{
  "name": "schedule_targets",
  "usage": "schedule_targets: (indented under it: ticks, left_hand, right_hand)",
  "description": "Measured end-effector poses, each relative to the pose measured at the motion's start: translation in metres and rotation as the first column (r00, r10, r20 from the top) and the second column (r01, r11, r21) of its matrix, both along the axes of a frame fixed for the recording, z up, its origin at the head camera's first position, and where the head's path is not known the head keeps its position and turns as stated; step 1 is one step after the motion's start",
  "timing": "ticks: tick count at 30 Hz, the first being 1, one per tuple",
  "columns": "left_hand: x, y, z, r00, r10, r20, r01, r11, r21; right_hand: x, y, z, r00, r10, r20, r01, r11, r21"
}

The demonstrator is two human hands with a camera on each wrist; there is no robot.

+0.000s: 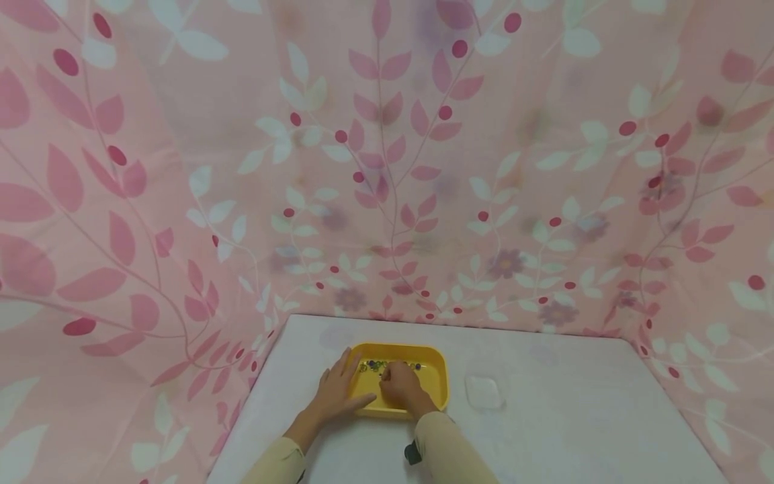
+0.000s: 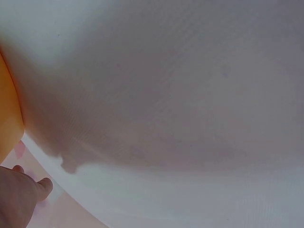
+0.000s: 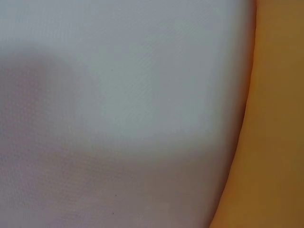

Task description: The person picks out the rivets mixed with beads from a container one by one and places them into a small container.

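A yellow plastic tray (image 1: pixel 402 414) stands on the white table, with several glass marbles (image 1: pixel 376 366), greenish and blue, lying toward its back side. My left hand (image 1: pixel 334 390) rests over the tray's left rim, fingers straight and thumb spread along the front side. In the left wrist view part of the left hand (image 2: pixel 19 199) shows beside the tray wall (image 2: pixel 8 109). My right hand (image 1: pixel 399 383) reaches down into the tray with curled fingers close to the marbles; I cannot tell whether a marble is between its fingertips. The right wrist view shows only the tray's outer wall (image 3: pixel 275 118) and table.
A small clear plastic container (image 1: pixel 485 392) stands on the table to the right of the tray. The white table (image 1: pixel 580 403) is bordered at the back and sides by a pink leaf-patterned curtain (image 1: pixel 387 202). A dark object (image 1: pixel 413 453) sits at the right sleeve.
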State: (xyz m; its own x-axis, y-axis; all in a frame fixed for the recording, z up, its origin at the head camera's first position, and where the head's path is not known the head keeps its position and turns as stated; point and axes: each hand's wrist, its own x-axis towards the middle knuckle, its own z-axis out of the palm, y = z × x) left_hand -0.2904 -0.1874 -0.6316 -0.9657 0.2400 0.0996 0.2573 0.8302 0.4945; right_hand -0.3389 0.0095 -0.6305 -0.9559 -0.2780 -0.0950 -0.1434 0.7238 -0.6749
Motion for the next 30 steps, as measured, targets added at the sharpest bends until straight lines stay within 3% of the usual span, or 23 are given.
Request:
schedule_targets:
  ticks: [12, 20, 30]
  left_hand:
    - [0.0014, 0.0012, 0.0007, 1.0, -0.003, -0.016, 0.003, 1.0, 0.013]
    - [0.0008, 0.0002, 0.0, 0.998, -0.007, -0.056, 0.008, 1.0, 0.015]
    - [0.0017, 0.0004, 0.0029, 0.997, -0.021, -0.076, 0.023, 0.999, 0.023]
  right_hand:
    - [0.0023, 0.005, -0.0011, 0.999, -0.051, -0.019, 0.05, 0.997, -0.056]
    - [-0.0002, 0.0073, -0.0043, 0.998, -0.069, -0.003, 0.068, 0.986, -0.151]
    - [0.0014, 0.0069, 0.0041, 1.0, 0.018, -0.007, -0.019, 0.972, -0.235]
